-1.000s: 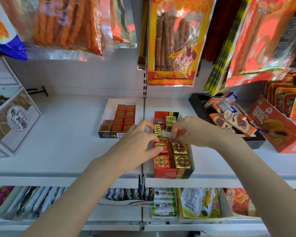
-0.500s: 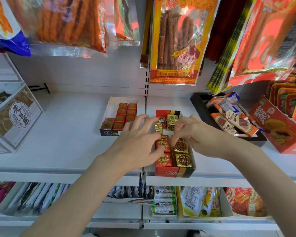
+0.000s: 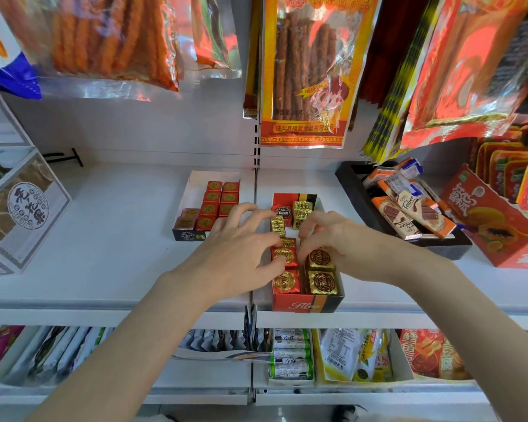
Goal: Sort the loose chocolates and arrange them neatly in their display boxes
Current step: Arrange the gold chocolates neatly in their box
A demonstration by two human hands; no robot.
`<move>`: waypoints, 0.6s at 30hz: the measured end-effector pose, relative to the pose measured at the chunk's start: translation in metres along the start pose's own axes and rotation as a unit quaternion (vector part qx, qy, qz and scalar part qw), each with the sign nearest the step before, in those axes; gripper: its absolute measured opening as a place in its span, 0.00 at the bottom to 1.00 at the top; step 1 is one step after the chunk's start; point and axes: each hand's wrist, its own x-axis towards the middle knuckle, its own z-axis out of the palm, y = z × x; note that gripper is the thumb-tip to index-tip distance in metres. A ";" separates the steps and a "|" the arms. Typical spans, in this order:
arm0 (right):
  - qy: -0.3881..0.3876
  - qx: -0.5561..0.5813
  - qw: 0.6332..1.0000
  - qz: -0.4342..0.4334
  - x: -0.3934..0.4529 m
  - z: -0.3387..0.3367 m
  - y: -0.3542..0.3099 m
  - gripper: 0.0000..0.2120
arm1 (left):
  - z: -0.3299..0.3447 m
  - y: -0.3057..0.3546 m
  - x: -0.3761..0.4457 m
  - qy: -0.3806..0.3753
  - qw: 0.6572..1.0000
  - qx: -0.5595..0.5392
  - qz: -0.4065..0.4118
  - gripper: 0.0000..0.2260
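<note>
A red, black and orange display box (image 3: 306,303) stands at the shelf's front edge. Red-wrapped chocolates fill its left column and gold-wrapped ones its right. My left hand (image 3: 241,251) arches over the left column, its thumb pressing a red chocolate (image 3: 288,259) and its index fingertip by an upright gold chocolate (image 3: 277,226). My right hand (image 3: 345,242) curls its fingers down at the gap between the columns, pinching the edge of a gold chocolate (image 3: 320,257). Loose gold chocolates (image 3: 302,209) lie at the box's back. A white box (image 3: 192,190) of small red chocolates sits to the left.
A black tray (image 3: 352,181) of wafer bars and a red papaya carton (image 3: 485,214) stand to the right. A grey carton (image 3: 22,208) is far left. Snack bags (image 3: 305,71) hang overhead. The lower shelf (image 3: 195,379) holds packets.
Both hands stay over the display box. My right fingertips have dropped lower into the gap between the columns, and my left thumb has shifted slightly on the red chocolate.
</note>
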 end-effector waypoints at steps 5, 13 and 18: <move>0.059 0.036 0.997 0.023 -0.013 -0.008 0.015 0.15 | 0.000 -0.001 0.000 -0.012 1.000 -0.016 0.001 0.17; 0.042 0.036 0.998 0.025 -0.010 -0.004 0.019 0.08 | -0.001 0.001 0.001 -0.020 0.999 -0.028 0.000 0.18; 0.045 0.038 0.998 0.021 -0.007 -0.002 0.022 0.08 | -0.001 -0.001 0.000 -0.022 0.999 -0.033 -0.003 0.18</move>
